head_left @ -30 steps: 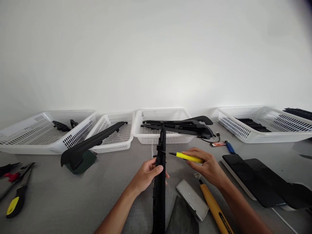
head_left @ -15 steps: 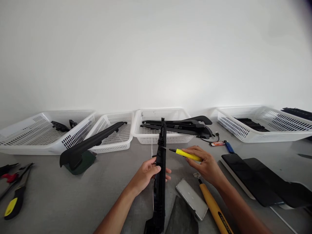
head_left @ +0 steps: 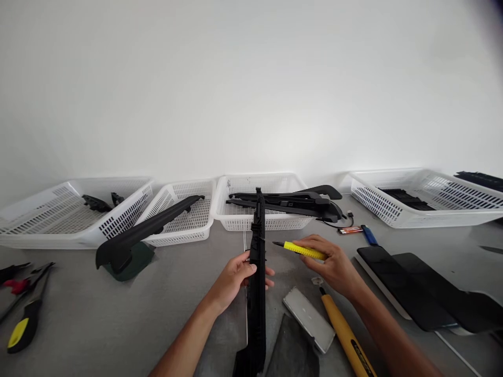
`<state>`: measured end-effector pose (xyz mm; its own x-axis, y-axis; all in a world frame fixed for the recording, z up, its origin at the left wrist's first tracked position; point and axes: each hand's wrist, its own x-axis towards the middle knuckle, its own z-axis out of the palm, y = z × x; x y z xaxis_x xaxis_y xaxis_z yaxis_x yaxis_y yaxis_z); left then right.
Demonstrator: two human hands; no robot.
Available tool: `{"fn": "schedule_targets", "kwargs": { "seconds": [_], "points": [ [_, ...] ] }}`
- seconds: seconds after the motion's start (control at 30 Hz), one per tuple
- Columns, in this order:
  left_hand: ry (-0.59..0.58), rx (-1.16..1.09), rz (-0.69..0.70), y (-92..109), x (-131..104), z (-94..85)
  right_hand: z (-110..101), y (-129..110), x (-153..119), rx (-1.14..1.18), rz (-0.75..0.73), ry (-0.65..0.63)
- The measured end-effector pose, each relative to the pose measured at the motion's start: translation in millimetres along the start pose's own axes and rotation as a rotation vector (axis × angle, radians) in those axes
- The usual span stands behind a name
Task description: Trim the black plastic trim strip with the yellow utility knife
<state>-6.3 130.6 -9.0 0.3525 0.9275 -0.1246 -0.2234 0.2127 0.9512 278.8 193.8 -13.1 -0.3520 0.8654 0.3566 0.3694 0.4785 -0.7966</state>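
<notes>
My left hand (head_left: 230, 280) grips a long black plastic trim piece (head_left: 257, 298) around its middle, thumb on top and fingertips showing past its right side. The piece points away from me, with ribs and clips along its length. Between the fingers of my right hand (head_left: 336, 264) is a yellow craft knife (head_left: 304, 250), its dark tip aimed left at the trim's edge. The thin blade is hard to make out, so I cannot tell whether it touches the plastic.
Behind stand white baskets (head_left: 255, 224) holding black parts; another trim piece (head_left: 153, 225) leans on one. Near my right arm lie a yellow-handled tool (head_left: 346, 335), a grey-white block (head_left: 309, 319), a dark cloth (head_left: 294, 351) and phones (head_left: 406, 288). Pliers and a screwdriver-like tool (head_left: 25, 324) lie left.
The trim piece has shifted slightly left and turned a little in my left hand. The knife has stayed nearly in place, its tip now a bit farther from the trim.
</notes>
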Motion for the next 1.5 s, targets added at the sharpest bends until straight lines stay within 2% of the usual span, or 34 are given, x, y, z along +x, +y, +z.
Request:
{"fn": "schedule_targets", "kwargs": {
  "seconds": [0.47,0.7,0.87,1.03,1.27,1.5],
  "points": [
    [0.035,-0.022,0.02,3,1,2.2,2,-11,-2,0.023,0.012,-0.145],
    [0.092,-0.029,0.05,6,1,3.5,1,-16,-2,0.05,0.024,-0.187],
    [0.109,-0.01,0.064,2,2,-0.6,1,-20,-1,0.08,0.1,-0.23],
    [0.127,-0.053,0.092,0,4,-1.2,2,-28,0,0.054,0.151,-0.189],
    [0.156,-0.082,0.086,-3,6,2.4,12,-27,-2,0.075,0.147,-0.211],
    [0.211,-0.099,0.138,-5,9,2.1,24,-24,-4,0.044,0.109,-0.164]
  ]
}}
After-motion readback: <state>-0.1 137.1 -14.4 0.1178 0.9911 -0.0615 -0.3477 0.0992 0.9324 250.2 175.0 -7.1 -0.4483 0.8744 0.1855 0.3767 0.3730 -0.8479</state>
